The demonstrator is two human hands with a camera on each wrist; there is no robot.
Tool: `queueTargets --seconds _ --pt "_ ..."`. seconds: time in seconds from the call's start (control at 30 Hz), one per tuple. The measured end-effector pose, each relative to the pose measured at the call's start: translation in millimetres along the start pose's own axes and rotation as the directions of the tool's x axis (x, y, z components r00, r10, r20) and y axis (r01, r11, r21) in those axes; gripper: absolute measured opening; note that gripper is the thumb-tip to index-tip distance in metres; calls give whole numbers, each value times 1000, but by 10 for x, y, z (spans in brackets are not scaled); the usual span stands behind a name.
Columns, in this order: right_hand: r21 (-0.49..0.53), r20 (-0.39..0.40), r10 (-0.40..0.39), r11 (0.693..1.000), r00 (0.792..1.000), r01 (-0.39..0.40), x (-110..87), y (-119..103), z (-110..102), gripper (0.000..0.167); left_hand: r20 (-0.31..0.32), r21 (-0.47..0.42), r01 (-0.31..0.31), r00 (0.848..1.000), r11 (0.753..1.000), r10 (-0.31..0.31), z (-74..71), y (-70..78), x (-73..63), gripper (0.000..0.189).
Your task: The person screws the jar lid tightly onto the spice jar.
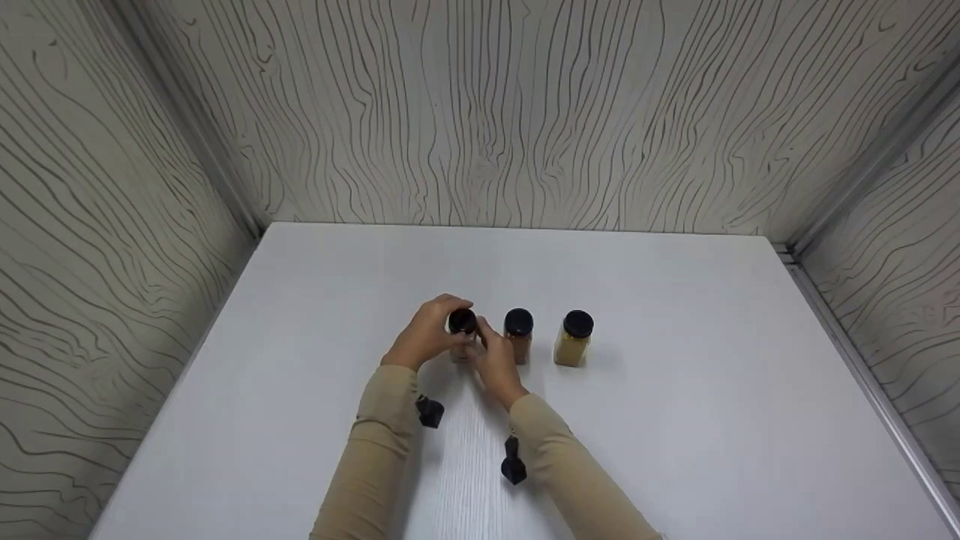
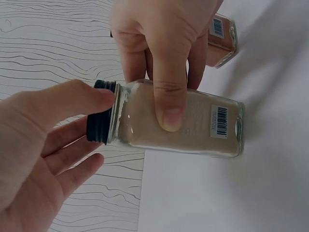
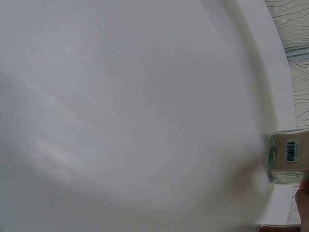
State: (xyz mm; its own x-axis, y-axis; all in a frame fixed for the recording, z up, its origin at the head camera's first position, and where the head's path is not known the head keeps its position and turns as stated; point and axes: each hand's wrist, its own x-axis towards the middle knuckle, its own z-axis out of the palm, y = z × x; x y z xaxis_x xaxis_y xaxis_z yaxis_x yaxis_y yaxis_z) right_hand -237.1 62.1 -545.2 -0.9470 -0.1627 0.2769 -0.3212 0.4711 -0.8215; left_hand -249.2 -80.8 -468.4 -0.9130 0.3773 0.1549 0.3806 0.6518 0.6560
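Note:
A square glass spice jar (image 2: 140, 123) of beige powder, with a barcode sticker low on its side, stands between my two hands. My left hand (image 1: 427, 334) has its thumb and fingers around the black screw cap (image 2: 100, 126); in the left wrist view the thumb presses the cap's near side. Lower down, my right hand (image 1: 499, 367) grips the glass body, its thumb lying across the front. Only the base end of this jar appears at the right edge of the right wrist view.
Just right of my hands stands a jar of reddish-brown powder (image 1: 519, 350), partly covered by the right hand. Farther right is a jar of yellow powder (image 1: 571, 351). Both have black caps. The white table (image 1: 712, 375) is walled by wood-grain panels (image 1: 480, 112).

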Motion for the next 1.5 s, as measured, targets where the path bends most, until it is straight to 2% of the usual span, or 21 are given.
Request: queueTargets --seconds 0.07,0.3,0.57,0.87,1.07,1.5 --pt "-8 -6 -17 1000 1000 17 0 10 2 51 6 -2 -10 1000 1000 10 -1 0 -1 45" --pt "8 -5 -14 1000 1000 14 -5 15 -3 51 8 9 14 1000 1000 -14 5 -15 2 46" --pt "7 -7 -12 1000 1000 12 7 7 -1 49 17 5 -23 1000 1000 23 -2 -13 1 42" --pt "4 -10 -22 1000 1000 22 15 16 -1 46 -3 -1 2 1000 1000 -2 -2 -12 4 44" --pt "1 -24 -34 999 999 34 12 15 2 38 9 -1 20 1000 1000 -20 -5 7 7 43" --pt "1 -27 -40 999 999 40 17 32 14 35 14 18 45 999 999 -46 -2 13 3 43"
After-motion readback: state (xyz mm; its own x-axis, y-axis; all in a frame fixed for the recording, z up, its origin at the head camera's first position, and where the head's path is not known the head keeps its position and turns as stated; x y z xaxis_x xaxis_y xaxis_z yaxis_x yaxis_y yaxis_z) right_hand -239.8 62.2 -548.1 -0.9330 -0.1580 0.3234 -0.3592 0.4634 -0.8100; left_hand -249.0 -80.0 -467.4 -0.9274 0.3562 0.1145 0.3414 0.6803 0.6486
